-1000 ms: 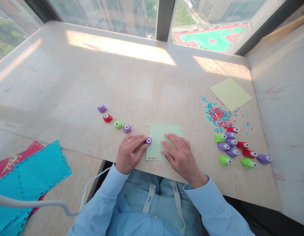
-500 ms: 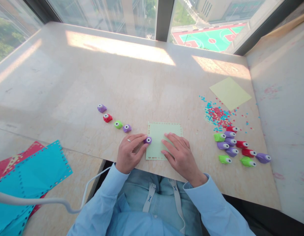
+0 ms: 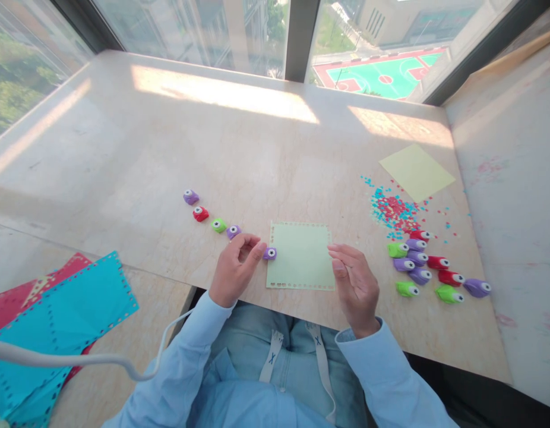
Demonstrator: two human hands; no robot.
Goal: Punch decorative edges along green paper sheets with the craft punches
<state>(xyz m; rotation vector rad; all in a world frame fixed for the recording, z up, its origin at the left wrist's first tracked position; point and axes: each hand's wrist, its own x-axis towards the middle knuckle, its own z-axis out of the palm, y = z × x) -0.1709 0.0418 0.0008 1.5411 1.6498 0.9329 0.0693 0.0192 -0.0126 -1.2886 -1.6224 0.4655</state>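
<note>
A pale green sheet of paper point(image 3: 302, 255), with small cut-outs along its edges, lies flat in front of me. At its left edge sits a purple craft punch point(image 3: 269, 254) with a white star-marked button. Close beside the punch is my left hand point(image 3: 237, 267), fingers bent and thumb apart from the palm; it appears not to grip the punch. My right hand point(image 3: 356, 285) is at the paper's right edge, raised and half curled, its thumb separate from the fingers and nothing visible in it.
Small punches in purple point(image 3: 190, 197), red point(image 3: 201, 214) and green point(image 3: 218, 224) form a row at left. More punches point(image 3: 420, 258) cluster at right, below paper confetti point(image 3: 393, 211) and a yellow sheet point(image 3: 417, 172). Punched blue paper point(image 3: 88, 303) and a white cable point(image 3: 101, 359) are lower left.
My right hand has lifted off the sheet and moved right to its edge. The left hand's fingers have drawn up from the purple punch, which stays at the paper's left edge.
</note>
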